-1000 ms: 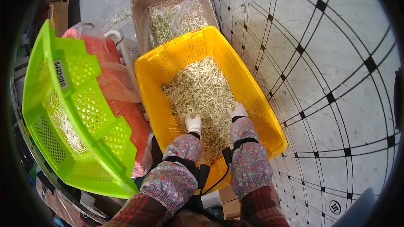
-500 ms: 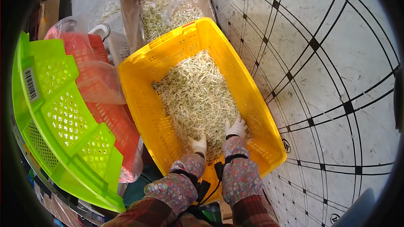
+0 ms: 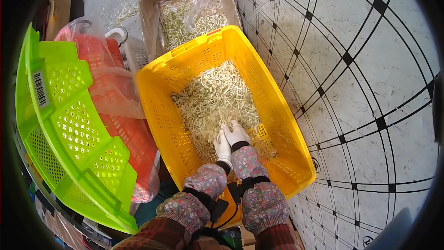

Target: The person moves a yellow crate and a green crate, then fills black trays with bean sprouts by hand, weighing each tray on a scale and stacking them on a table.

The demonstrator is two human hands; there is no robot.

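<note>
A large yellow plastic crate (image 3: 283,125) with perforated walls holds a heap of bean sprouts (image 3: 217,90). Both my hands are inside it, in white gloves, with floral sleeve covers on the forearms. My left hand (image 3: 223,150) and my right hand (image 3: 236,134) are side by side, almost touching, with fingers curled around a bunch of sprouts at the near part of the heap. Sprouts just beyond the fingertips are smeared by motion, and the fingertips are partly hidden among them. Some of the perforated crate floor shows to the right of my right hand.
Behind the crate stands a cardboard box (image 3: 150,23) lined with clear plastic and holding more sprouts. At left are a lime green perforated basket (image 3: 69,92) and a red basket (image 3: 132,141) partly under clear plastic. Tiled floor (image 3: 360,97) with stray sprouts lies at right.
My hands have come together from being apart, the right one moving left and both moving slightly forward, gathering sprouts. Part of the crate floor is now uncovered at right.
</note>
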